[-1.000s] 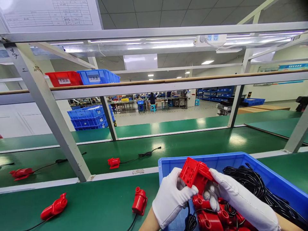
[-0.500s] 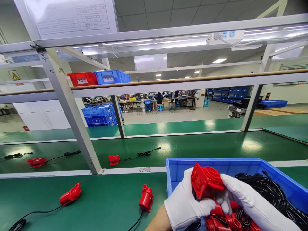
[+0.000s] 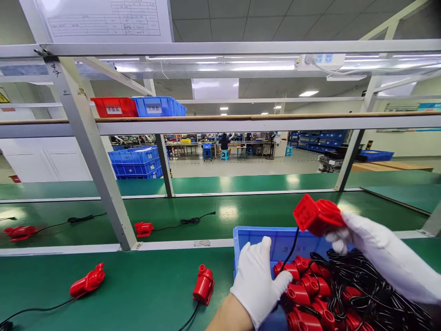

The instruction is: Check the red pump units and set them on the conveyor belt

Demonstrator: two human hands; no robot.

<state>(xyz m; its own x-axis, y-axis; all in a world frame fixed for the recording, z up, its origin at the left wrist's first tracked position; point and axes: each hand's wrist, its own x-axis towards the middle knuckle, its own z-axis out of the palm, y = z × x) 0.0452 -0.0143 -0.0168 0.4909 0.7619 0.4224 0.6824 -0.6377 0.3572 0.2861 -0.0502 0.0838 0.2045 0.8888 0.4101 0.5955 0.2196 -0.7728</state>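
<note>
Characters (image 3: 113, 110) reading 不良品 mark a red bin (image 3: 128, 105), 工具盒 the blue bin (image 3: 171, 106) beside it. Left hand (image 3: 257, 275), gloved, spreads thumb and fingers at the blue crate (image 3: 244, 236); above that, a red pump (image 3: 315, 217) is pinched by the gloved right hand (image 3: 361, 233).

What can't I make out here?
In head view:
Sheet: top cut off by upper edge; writing too small.
Blue bin: near side cut off by bottom edge; floor mostly hidden by red parts and cables.
Red part in right hand: far side hidden by its body.
</note>
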